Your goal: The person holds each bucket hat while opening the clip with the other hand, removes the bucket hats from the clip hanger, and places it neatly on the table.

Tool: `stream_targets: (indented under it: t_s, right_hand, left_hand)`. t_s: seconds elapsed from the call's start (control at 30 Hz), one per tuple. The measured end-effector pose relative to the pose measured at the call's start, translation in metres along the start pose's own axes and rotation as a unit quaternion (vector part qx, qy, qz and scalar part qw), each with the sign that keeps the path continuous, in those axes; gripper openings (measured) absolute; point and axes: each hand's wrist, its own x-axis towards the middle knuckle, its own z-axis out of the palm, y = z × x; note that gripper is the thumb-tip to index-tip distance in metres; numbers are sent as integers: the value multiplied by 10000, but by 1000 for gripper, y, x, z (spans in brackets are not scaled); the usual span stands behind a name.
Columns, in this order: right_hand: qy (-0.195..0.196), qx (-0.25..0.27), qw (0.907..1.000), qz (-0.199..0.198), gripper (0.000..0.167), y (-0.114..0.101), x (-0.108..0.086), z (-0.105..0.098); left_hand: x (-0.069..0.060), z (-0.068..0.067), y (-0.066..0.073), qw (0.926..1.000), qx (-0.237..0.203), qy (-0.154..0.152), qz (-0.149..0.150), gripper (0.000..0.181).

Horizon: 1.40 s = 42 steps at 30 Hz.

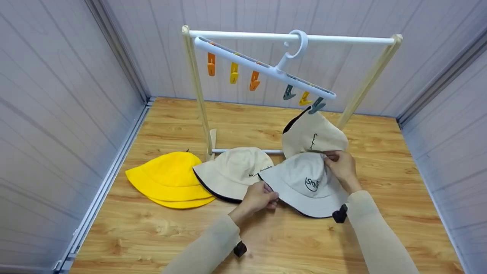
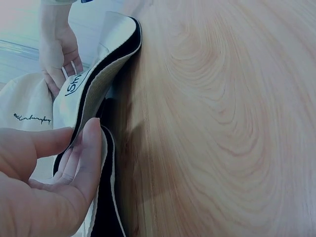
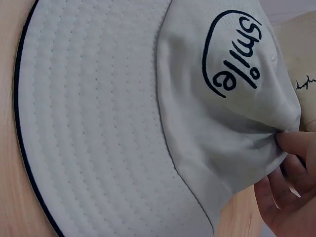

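A light grey bucket hat (image 1: pixel 293 179) with a black "smile" print is held tilted over the wooden surface. My left hand (image 1: pixel 259 197) pinches its brim at the left edge, the thumb (image 2: pixel 52 141) on one face of it. With thumb and fingers, my right hand (image 1: pixel 343 169) grips the crown, where the fabric puckers in the right wrist view. Behind it, a cream bucket hat (image 1: pixel 315 133) hangs from a dark green clip (image 1: pixel 317 105). To the left lies another cream hat (image 1: pixel 239 167) with dark lettering, partly hidden by the grey one.
Yellow hats (image 1: pixel 171 179), stacked, lie at the left. A white hanger (image 1: pixel 262 66) with orange, yellow and dark green clips hangs tilted from the rack's white bar (image 1: pixel 243 35). Wooden posts (image 1: pixel 198 91) hold the bar. Panelled walls (image 1: pixel 57 95) enclose the wooden surface (image 1: pixel 125 232).
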Motion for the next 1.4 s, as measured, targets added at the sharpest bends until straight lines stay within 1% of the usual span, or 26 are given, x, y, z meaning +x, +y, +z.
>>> stream_targets:
  t_s: [0.07, 0.23, 0.37, 0.5, 0.6, 0.73, 0.83, 0.87, 0.93, 1.0, 1.07, 1.1, 1.17, 1.23, 1.4]
  right_hand:
    - [78, -127, 9998, -111, 17, 1, 0, 0]
    - [72, -66, 9994, -323, 18, 1, -3, -2]
    - [-16, 63, 9992, -392, 20, 0, -6, -5]
    - [-168, 97, 9993, -313, 22, -3, -8, -10]
    - [-260, -148, 9988, -398, 21, -6, -10, -16]
    - [-328, -492, 9954, -749, 19, -12, -12, -27]
    - [-459, -531, 9941, -826, 20, -18, -12, -35]
    - [-501, -518, 9939, -838, 20, -21, -13, -38]
    - [-596, -451, 9937, -840, 22, -26, -13, -43]
    - [-633, -370, 9933, -893, 24, -32, -12, -48]
    - [-598, -326, 9926, -1009, 24, -37, -11, -51]
    - [-576, -328, 9923, -1051, 24, -39, -10, -53]
    - [-498, -331, 9915, -1151, 22, -44, -9, -56]
    - [-466, -302, 9918, -1153, 22, -48, -8, -59]
    - [-490, -70, 9934, -1030, 26, -61, -9, -68]
  left_hand:
    - [0, 0, 0, 10000, 30, -14, -5, 12]
    - [-2, -1, 1, 9999, 71, -58, -42, 11]
    - [-3, -4, 1, 9997, 178, -155, -47, 10]
    - [-6, -9, 4, 9992, 271, -284, -63, 14]
    - [-7, -12, 7, 9986, 418, -335, -48, 18]
    - [-6, -17, 13, 9967, 756, -282, 2, 20]
    - [-4, -21, 19, 9944, 1027, -226, 107, 18]
    - [-4, -22, 21, 9926, 1176, -218, 202, 18]
    - [-2, -26, 24, 9861, 1584, -172, 463, 18]
    - [0, -30, 29, 9755, 2053, -89, 788, 17]
    - [1, -35, 33, 9612, 2519, 17, 1122, 17]
    - [2, -36, 35, 9553, 2679, 63, 1250, 16]
    - [3, -40, 41, 9472, 2866, 100, 1434, 15]
    - [5, -44, 46, 9434, 2922, 70, 1566, 14]
    - [8, -51, 60, 9396, 2898, 34, 1823, 12]
